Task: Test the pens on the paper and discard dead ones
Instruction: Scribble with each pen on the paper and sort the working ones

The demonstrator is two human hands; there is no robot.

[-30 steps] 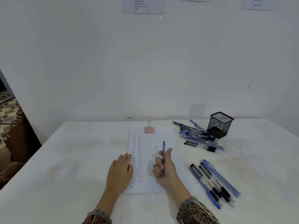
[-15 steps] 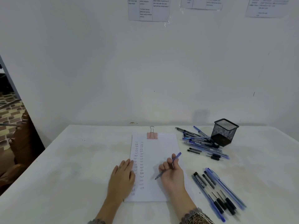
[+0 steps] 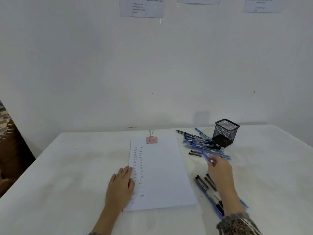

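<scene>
Left hand: flat, fingers straight, pressing the left edge of the paper at centre frame
Right hand: right of the sheet, fingertips pinching a blue pen, though blur softens the hold
Pen axis: slants from the fingers up and left
Key relation: loose pile beside the mesh cup lies just above the held pen; sorted row sits under the wrist, lower right
Judgement: right hand is nearer both heaps; which one takes the pen is unclear

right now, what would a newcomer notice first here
The white paper lies in the middle, headed by a pink binder clip, the left hand flat on its left edge. To its right, the right hand holds a blue pen beside a loose pile of pens and a black mesh cup.
</scene>
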